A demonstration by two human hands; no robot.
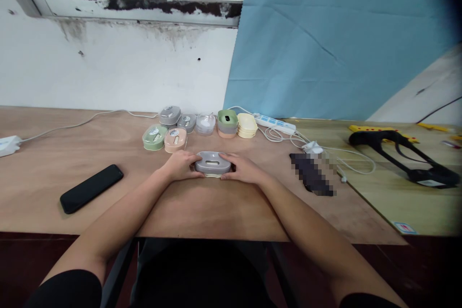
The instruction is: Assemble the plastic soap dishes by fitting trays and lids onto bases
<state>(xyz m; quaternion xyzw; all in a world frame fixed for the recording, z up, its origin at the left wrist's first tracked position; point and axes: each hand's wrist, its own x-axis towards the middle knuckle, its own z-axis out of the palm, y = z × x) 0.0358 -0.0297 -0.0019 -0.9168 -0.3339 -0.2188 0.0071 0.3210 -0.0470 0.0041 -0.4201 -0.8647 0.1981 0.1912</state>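
Note:
A grey oval soap box point(212, 162) with a slot in its middle and a cream bottom rests on the brown table in front of me. My left hand point(182, 165) grips its left end, fingers and thumb bent around the side. At the opposite end, my right hand point(241, 168) holds the box the same way. Behind them stand a green soap box point(154, 137) and a pink soap box point(175, 139), both with clear lids and stickers. More grey boxes point(170, 115) sit farther back.
Along the back are clear lids point(205, 124), stacked green and pink parts point(227, 123), cream bases point(247, 125) and a power strip point(275, 123) with cables. A black phone point(91, 188) lies left; a blurred-out dark object point(313, 174) and a black strap frame point(404, 159) lie right.

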